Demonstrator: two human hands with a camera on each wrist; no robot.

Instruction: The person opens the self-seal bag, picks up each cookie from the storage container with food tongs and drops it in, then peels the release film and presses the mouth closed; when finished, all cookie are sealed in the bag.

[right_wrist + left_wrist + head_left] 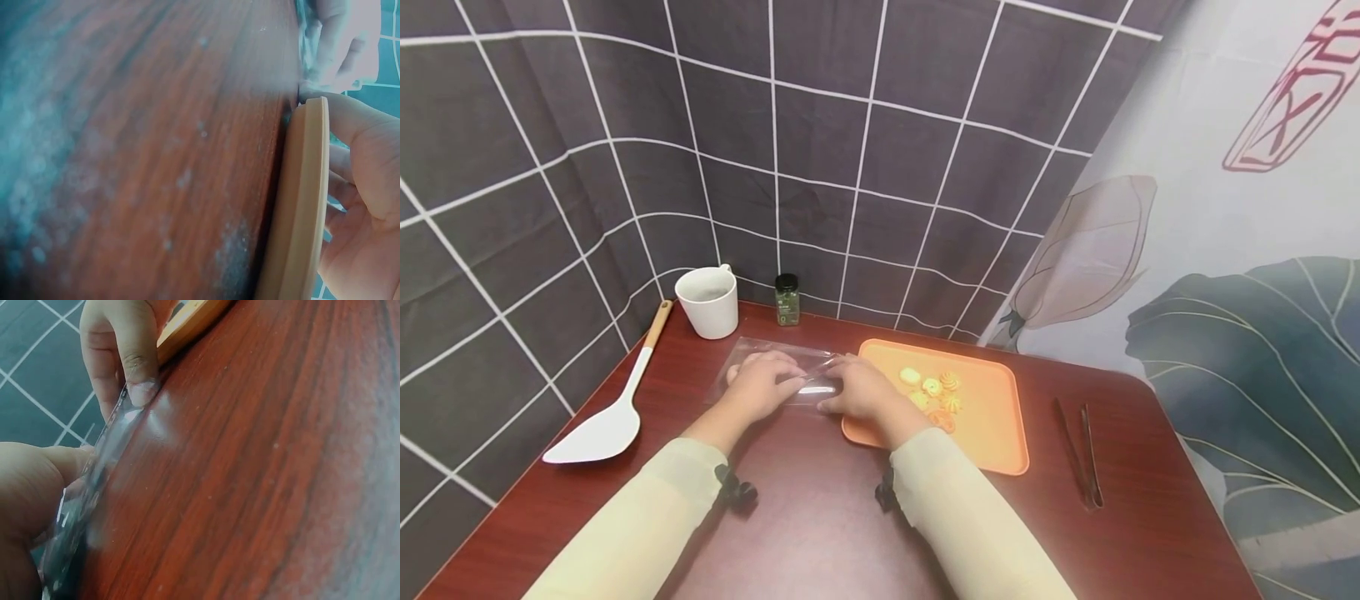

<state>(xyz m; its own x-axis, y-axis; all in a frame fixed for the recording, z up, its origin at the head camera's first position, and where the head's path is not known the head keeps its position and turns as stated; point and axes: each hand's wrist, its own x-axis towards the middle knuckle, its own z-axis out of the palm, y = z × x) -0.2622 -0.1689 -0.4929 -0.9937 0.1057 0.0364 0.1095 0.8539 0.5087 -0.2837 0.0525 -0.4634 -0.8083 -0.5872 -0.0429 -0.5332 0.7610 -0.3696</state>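
A clear plastic bag (790, 367) lies flat on the table in the head view, beside the left edge of the orange tray (1000, 417). My left hand (758, 385) grips the bag's left part, the thumb in front and the fingers over the film. At the bag's right end, my right hand (867, 390) pinches the film, its wrist passing over the tray's corner. In the left wrist view the film (109, 447) stretches between both hands. Several swirled cookies (932, 387) sit on the tray, some partly hidden by the right hand and forearm.
A white mug (709, 304) and a small black-capped jar (787, 300) stand at the back. To the left is a white spatula (602, 429) with a wooden handle. Metal tongs (1086, 458) lie right of the tray. A dark checked curtain (820, 167) hangs behind the table.
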